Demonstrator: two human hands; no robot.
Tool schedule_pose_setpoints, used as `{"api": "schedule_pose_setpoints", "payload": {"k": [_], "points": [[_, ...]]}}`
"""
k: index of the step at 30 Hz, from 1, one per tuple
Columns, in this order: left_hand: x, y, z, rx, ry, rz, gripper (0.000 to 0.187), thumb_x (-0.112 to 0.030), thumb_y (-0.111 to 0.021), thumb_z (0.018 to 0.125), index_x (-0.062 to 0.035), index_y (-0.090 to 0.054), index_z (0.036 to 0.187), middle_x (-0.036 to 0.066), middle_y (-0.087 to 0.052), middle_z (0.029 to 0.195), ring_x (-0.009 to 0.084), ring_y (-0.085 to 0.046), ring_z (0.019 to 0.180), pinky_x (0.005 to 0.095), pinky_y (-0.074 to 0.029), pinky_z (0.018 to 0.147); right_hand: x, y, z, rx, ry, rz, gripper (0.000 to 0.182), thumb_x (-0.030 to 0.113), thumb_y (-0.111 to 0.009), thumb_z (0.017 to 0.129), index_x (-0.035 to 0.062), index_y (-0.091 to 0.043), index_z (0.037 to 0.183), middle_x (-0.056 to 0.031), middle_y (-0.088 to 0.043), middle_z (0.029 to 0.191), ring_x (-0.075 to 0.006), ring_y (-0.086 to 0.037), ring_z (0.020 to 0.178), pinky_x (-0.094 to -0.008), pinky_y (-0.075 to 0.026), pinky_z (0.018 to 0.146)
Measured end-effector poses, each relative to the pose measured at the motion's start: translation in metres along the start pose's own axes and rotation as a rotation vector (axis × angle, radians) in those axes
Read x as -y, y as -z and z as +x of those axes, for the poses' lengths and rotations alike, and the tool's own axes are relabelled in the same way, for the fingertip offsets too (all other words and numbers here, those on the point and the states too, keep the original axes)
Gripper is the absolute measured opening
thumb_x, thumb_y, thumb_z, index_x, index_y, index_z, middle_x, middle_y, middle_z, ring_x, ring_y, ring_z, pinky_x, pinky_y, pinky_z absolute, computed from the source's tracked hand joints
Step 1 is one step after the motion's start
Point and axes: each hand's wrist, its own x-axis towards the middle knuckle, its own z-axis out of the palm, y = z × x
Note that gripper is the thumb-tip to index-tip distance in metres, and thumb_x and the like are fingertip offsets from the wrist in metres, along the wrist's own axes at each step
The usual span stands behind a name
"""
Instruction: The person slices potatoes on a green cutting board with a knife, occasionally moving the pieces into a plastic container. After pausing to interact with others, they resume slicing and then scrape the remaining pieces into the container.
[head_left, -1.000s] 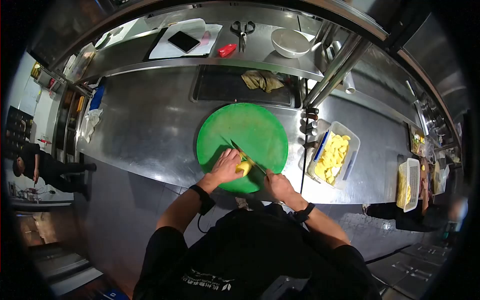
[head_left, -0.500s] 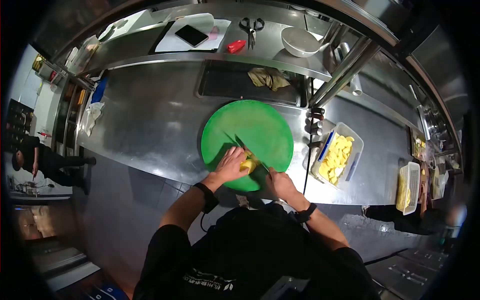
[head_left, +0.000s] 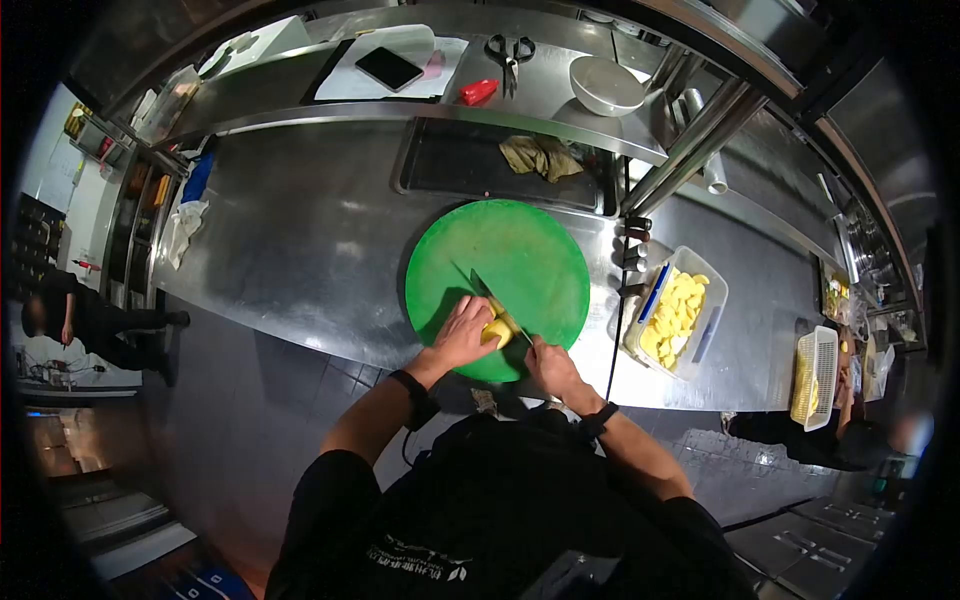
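A round green cutting board [head_left: 530, 235] lies on the steel counter. On its near half, my left hand [head_left: 466, 332] is closed over a peeled yellow potato [head_left: 497, 332], pressing it to the board. My right hand [head_left: 555, 367] grips the handle of a kitchen knife [head_left: 484, 287]. The blade points away and to the left, against the far right side of the potato. A sliver of yellow shows along the blade, but fingers hide part of the cut.
To the right stands a clear plastic tub [head_left: 718, 300] of yellow potato pieces. A black tray [head_left: 440, 160] with a crumpled cloth [head_left: 540, 157] lies behind the board. The shelf above holds a phone [head_left: 389, 69], scissors [head_left: 511, 65] and a bowl [head_left: 606, 86]. People stand far left and right.
My right hand has drawn slightly left, nearer my left hand, and the knife has shifted a little with it. The left hand keeps its hold on the potato.
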Motion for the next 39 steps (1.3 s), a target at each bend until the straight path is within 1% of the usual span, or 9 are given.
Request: {"api": "schedule_pose_setpoints", "payload": {"k": [4,11,14,20,23,26,32,35,39], "points": [[0.003,-0.002,-0.003,0.005,-0.057,0.067,0.036,-0.027,-0.081,0.080,-0.0044,-0.060,0.099,0.014,-0.055,0.116,0.0352,-0.052,0.115,0.0455,-0.045,0.099,0.009,0.011,-0.003,0.019,-0.008,0.009,0.020,0.015,-0.059,0.101,-0.0035,-0.058,0.109,-0.0299,-0.068,0.075,-0.0505,-0.070,0.074,-0.0585,-0.057,0.070],[0.004,0.004,0.003,0.082,0.013,0.038,0.035,-0.027,-0.080,0.081,-0.0051,-0.058,0.097,0.013,-0.054,0.111,0.0348,-0.052,0.112,0.0464,-0.046,0.097,0.035,0.044,-0.020,0.012,-0.007,0.011,0.022,0.016,-0.060,0.100,-0.0032,-0.058,0.111,-0.0307,-0.069,0.078,-0.0507,-0.070,0.078,-0.0589,-0.056,0.073],[0.000,0.004,0.001,0.070,0.011,0.023,0.035,-0.026,-0.080,0.081,-0.0053,-0.058,0.097,0.013,-0.054,0.112,0.0349,-0.053,0.112,0.0464,-0.046,0.097,0.011,0.005,-0.007,0.072,-0.055,0.013,0.030,0.019,-0.058,0.101,-0.0033,-0.059,0.121,-0.0346,-0.070,0.086,-0.0529,-0.070,0.086,-0.0621,-0.056,0.080],[0.002,-0.001,-0.001,0.020,0.011,0.021,0.036,-0.025,-0.080,0.080,-0.0052,-0.057,0.099,0.014,-0.055,0.113,0.0353,-0.053,0.114,0.0469,-0.046,0.097,0.025,0.023,-0.007,0.071,-0.069,0.016,0.027,0.020,-0.058,0.101,-0.0027,-0.059,0.114,-0.0342,-0.071,0.088,-0.0527,-0.071,0.086,-0.0615,-0.056,0.080],[0.001,0.000,-0.003,0.019,0.019,0.018,0.037,-0.025,-0.081,0.080,-0.0052,-0.057,0.100,0.014,-0.055,0.114,0.0356,-0.053,0.114,0.0473,-0.046,0.098,0.016,0.002,0.004,0.003,-0.017,-0.013,0.022,0.016,-0.062,0.099,-0.0037,-0.060,0.107,-0.0321,-0.069,0.080,-0.0512,-0.070,0.078,-0.0610,-0.056,0.071],[0.002,-0.002,-0.006,0.004,0.004,0.020,0.037,-0.025,-0.081,0.080,-0.0052,-0.058,0.101,0.014,-0.055,0.116,0.0357,-0.053,0.115,0.0469,-0.046,0.099,0.036,0.033,0.000,0.036,0.030,-0.022,0.022,0.016,-0.061,0.099,-0.0044,-0.060,0.107,-0.0322,-0.069,0.080,-0.0516,-0.070,0.077,-0.0614,-0.056,0.072],[0.004,-0.006,-0.010,-0.034,0.014,0.014,0.037,-0.025,-0.081,0.079,-0.0051,-0.058,0.102,0.014,-0.056,0.118,0.0358,-0.053,0.115,0.0468,-0.047,0.100,0.014,-0.005,0.004,0.006,0.022,-0.016,0.026,0.017,-0.060,0.100,-0.0053,-0.059,0.113,-0.0329,-0.069,0.080,-0.0524,-0.070,0.077,-0.0612,-0.056,0.072],[0.004,-0.008,-0.011,-0.058,-0.003,0.010,0.036,-0.023,-0.080,0.080,-0.0048,-0.057,0.101,0.015,-0.056,0.116,0.0370,-0.053,0.114,0.0478,-0.046,0.099,0.042,0.033,0.000,0.098,-0.015,-0.003,0.027,0.017,-0.060,0.101,-0.0056,-0.059,0.116,-0.0333,-0.069,0.081,-0.0524,-0.070,0.080,-0.0608,-0.057,0.073],[0.005,-0.012,-0.013,-0.096,-0.010,0.002,0.035,-0.023,-0.081,0.081,-0.0047,-0.057,0.101,0.015,-0.056,0.118,0.0371,-0.053,0.114,0.0481,-0.047,0.099,0.032,0.011,0.000,0.040,-0.019,0.005,0.029,0.017,-0.060,0.101,-0.0066,-0.058,0.118,-0.0327,-0.070,0.081,-0.0522,-0.071,0.080,-0.0600,-0.057,0.074]]}}
